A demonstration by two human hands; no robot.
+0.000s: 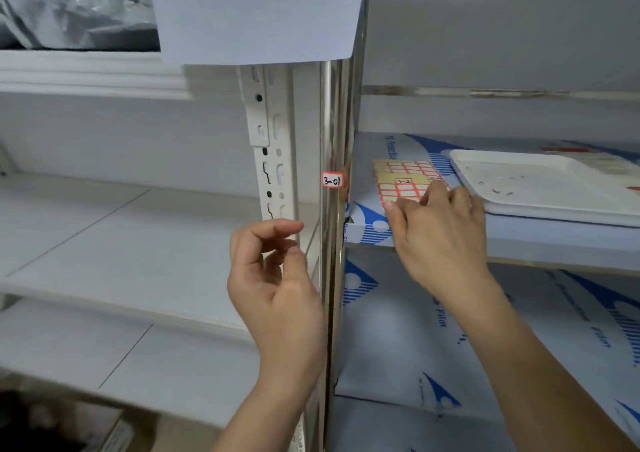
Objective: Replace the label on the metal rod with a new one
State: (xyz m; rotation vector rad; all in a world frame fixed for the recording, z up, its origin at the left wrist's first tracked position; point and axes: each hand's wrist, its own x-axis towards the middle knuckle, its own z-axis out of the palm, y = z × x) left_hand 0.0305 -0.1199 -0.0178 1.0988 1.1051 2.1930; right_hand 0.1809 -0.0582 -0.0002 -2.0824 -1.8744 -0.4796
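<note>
The small red-edged white label [333, 180] sits on the tall shiny metal rod [328, 243], just above the empty, loosely curled left hand [277, 275]. The right hand [438, 233] presses the red grid sticker sheet [405, 181], farther right.

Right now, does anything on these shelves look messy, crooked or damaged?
Slightly. The white tray holds a few small scraps, and several labels are gone from the label sheet under the right hand. The label on the metal rod sits straight and looks intact.
</note>
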